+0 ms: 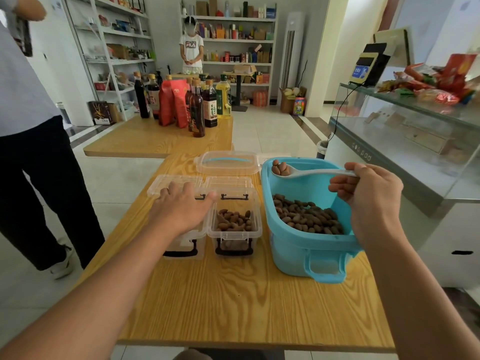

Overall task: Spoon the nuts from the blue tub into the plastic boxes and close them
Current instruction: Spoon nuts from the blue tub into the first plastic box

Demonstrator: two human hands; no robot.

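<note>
Shop shelving lines the far walls, and a wooden table (233, 302) in the foreground carries the work, with the blue tub (309, 245) as its landmark on the right side. Brown nuts (309, 216) cover the near half of the tub's floor. Above the tub's far end the right hand (368, 193) is clenched around the handle of a pale spoon (311, 173), whose bowl holds a few nuts over the tub's far left corner. Just left of the tub stands an open plastic box (235, 224) partly filled with nuts, its hinged lid thrown back away from the person. Left of that box, further from the tub, sits a second clear box (181, 245), also open; the left hand (181, 209) lies flat and spread over its rim, fingers loose, grasping nothing, thumb reaching toward the filled box. Beyond the boxes, beside the tub's far left corner, lies a clear lid with a blue handle (227, 162). Well beyond the tub, another wooden table holds bottles and red bags (174, 102).
</note>
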